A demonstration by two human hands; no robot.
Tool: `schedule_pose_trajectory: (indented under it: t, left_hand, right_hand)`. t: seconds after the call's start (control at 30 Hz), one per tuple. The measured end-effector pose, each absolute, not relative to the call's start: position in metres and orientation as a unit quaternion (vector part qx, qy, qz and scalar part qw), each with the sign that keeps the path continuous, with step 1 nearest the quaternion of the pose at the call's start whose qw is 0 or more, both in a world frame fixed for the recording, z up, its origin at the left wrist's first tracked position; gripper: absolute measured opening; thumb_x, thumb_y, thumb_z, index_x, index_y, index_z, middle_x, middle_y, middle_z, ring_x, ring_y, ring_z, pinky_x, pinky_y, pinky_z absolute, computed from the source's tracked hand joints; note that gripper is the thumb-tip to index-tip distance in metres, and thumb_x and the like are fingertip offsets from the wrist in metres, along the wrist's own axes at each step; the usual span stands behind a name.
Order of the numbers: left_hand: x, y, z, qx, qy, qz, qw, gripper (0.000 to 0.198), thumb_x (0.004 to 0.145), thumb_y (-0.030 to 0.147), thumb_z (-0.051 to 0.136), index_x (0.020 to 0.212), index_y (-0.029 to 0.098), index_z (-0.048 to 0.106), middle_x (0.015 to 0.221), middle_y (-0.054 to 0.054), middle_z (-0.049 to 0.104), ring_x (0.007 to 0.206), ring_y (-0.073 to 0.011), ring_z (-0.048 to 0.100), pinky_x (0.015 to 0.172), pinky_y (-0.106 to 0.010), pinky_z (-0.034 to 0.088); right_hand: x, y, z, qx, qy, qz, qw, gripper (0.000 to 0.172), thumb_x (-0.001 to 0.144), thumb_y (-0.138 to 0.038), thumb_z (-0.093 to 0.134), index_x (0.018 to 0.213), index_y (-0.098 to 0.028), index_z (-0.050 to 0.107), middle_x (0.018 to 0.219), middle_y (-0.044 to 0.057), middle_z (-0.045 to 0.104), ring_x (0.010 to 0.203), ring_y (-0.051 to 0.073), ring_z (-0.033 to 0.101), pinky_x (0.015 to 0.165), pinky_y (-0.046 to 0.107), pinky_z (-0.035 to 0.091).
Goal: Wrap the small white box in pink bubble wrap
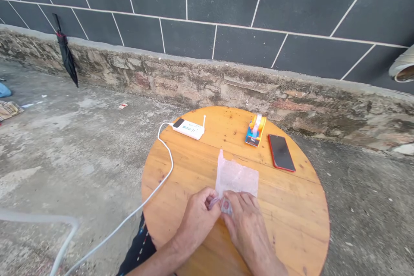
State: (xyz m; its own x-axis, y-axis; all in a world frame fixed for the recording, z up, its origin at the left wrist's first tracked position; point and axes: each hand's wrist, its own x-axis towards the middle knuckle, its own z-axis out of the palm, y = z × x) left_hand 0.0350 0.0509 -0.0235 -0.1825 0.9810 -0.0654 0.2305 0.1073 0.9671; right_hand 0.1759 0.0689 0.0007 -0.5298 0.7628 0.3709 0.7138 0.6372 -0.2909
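A thin, translucent pinkish plastic sheet (237,176) lies on the round wooden table (181,172), its near edge at my hands. My left hand (198,215) pinches a gathered bit of the plastic between thumb and fingers. Close beside it, my right hand (246,220) is curled over the near edge of the sheet. A small clear, rolled or wrapped piece (226,206) shows between its thumb and fingers; what is inside it is too small to tell.
Toward the table's far side are a white device (188,129) with a white cable (168,172), an orange-and-blue tape dispenser (255,130) and a red-edged phone (281,152). A black umbrella (66,56) leans on the wall.
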Motion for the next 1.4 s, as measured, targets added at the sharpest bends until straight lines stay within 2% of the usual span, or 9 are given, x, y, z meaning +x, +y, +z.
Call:
schedule_pose_trajectory:
  t: [0.2, 0.57, 0.7, 0.8, 0.9, 1.0, 1.1, 1.27, 1.4]
  left_hand:
    - [0.039, 0.045, -0.022, 0.547, 0.627, 0.431, 0.35, 0.011, 0.075, 0.016, 0.051, 0.069, 0.019, 0.06, 0.065, 0.001, 0.058, 0.062, -0.0131, 0.052, 0.058, -0.021, 0.038]
    - [0.036, 0.042, -0.016, 0.647, 0.6, 0.389, 0.265, 0.021, 0.078, 0.01, 0.045, 0.074, 0.019, 0.064, 0.068, -0.001, 0.054, 0.062, -0.014, 0.053, 0.058, -0.023, 0.038]
    - [0.032, 0.038, -0.015, 0.691, 0.559, 0.38, 0.256, 0.028, 0.072, 0.004, 0.044, 0.082, 0.019, 0.066, 0.072, -0.003, 0.054, 0.065, -0.0143, 0.055, 0.057, -0.022, 0.04]
    - [0.029, 0.037, -0.015, 0.728, 0.528, 0.368, 0.236, 0.029, 0.073, 0.003, 0.042, 0.082, 0.019, 0.065, 0.075, -0.003, 0.054, 0.067, -0.0139, 0.055, 0.06, -0.022, 0.043]
    - [0.027, 0.038, -0.016, 0.765, 0.502, 0.358, 0.183, 0.027, 0.077, 0.005, 0.041, 0.08, 0.019, 0.063, 0.077, -0.004, 0.054, 0.071, -0.015, 0.054, 0.063, -0.024, 0.044]
    - [0.028, 0.04, -0.017, 0.787, 0.485, 0.365, 0.107, 0.024, 0.078, 0.006, 0.042, 0.085, 0.018, 0.062, 0.091, -0.007, 0.057, 0.081, -0.0184, 0.054, 0.069, -0.029, 0.045]
    - [0.029, 0.045, -0.02, 0.81, 0.457, 0.363, 0.067, 0.022, 0.082, 0.007, 0.04, 0.087, 0.017, 0.059, 0.09, -0.006, 0.06, 0.078, -0.018, 0.052, 0.066, -0.029, 0.045]
    - [0.029, 0.05, -0.021, 0.837, 0.426, 0.332, 0.08, 0.019, 0.087, 0.009, 0.04, 0.084, 0.016, 0.058, 0.083, -0.004, 0.06, 0.075, -0.0178, 0.051, 0.064, -0.028, 0.046]
    - [0.028, 0.047, -0.013, 0.841, 0.455, 0.262, 0.127, 0.018, 0.088, 0.006, 0.042, 0.085, 0.015, 0.058, 0.087, -0.005, 0.06, 0.08, -0.0188, 0.05, 0.07, -0.031, 0.048]
  right_hand:
    - [0.178, 0.067, -0.011, -0.432, -0.862, -0.002, 0.264, 0.041, 0.076, -0.006, 0.047, 0.116, -0.017, 0.046, 0.103, 0.01, 0.064, 0.101, 0.028, 0.058, 0.083, 0.043, 0.051]
    - [0.183, 0.065, -0.022, -0.435, -0.858, -0.043, 0.27, 0.043, 0.078, -0.008, 0.042, 0.121, -0.016, 0.046, 0.113, 0.014, 0.062, 0.105, 0.027, 0.062, 0.082, 0.042, 0.057]
    - [0.19, 0.066, -0.032, -0.418, -0.868, -0.068, 0.26, 0.048, 0.077, -0.009, 0.045, 0.125, -0.016, 0.044, 0.116, 0.012, 0.063, 0.107, 0.028, 0.061, 0.082, 0.039, 0.057]
    - [0.194, 0.066, -0.035, -0.417, -0.873, -0.063, 0.247, 0.053, 0.076, -0.01, 0.047, 0.128, -0.016, 0.042, 0.12, 0.012, 0.061, 0.11, 0.028, 0.06, 0.084, 0.038, 0.057]
    - [0.196, 0.065, -0.034, -0.418, -0.875, -0.051, 0.241, 0.054, 0.077, -0.01, 0.047, 0.13, -0.017, 0.041, 0.122, 0.012, 0.06, 0.111, 0.027, 0.059, 0.086, 0.038, 0.056]
    - [0.197, 0.065, -0.032, -0.424, -0.874, -0.046, 0.233, 0.054, 0.076, -0.009, 0.046, 0.13, -0.017, 0.042, 0.124, 0.012, 0.059, 0.112, 0.026, 0.059, 0.086, 0.036, 0.057]
    - [0.196, 0.066, -0.035, -0.423, -0.876, -0.058, 0.225, 0.057, 0.074, -0.008, 0.045, 0.131, -0.017, 0.041, 0.126, 0.012, 0.058, 0.113, 0.027, 0.059, 0.085, 0.036, 0.057]
    - [0.191, 0.066, -0.033, -0.412, -0.879, -0.049, 0.235, 0.06, 0.072, -0.006, 0.044, 0.131, -0.017, 0.042, 0.125, 0.012, 0.058, 0.113, 0.028, 0.058, 0.085, 0.038, 0.056]
    - [0.207, 0.06, -0.007, -0.434, -0.863, 0.062, 0.252, 0.052, 0.077, -0.016, 0.052, 0.128, -0.021, 0.046, 0.13, 0.01, 0.053, 0.118, 0.026, 0.054, 0.093, 0.037, 0.051]
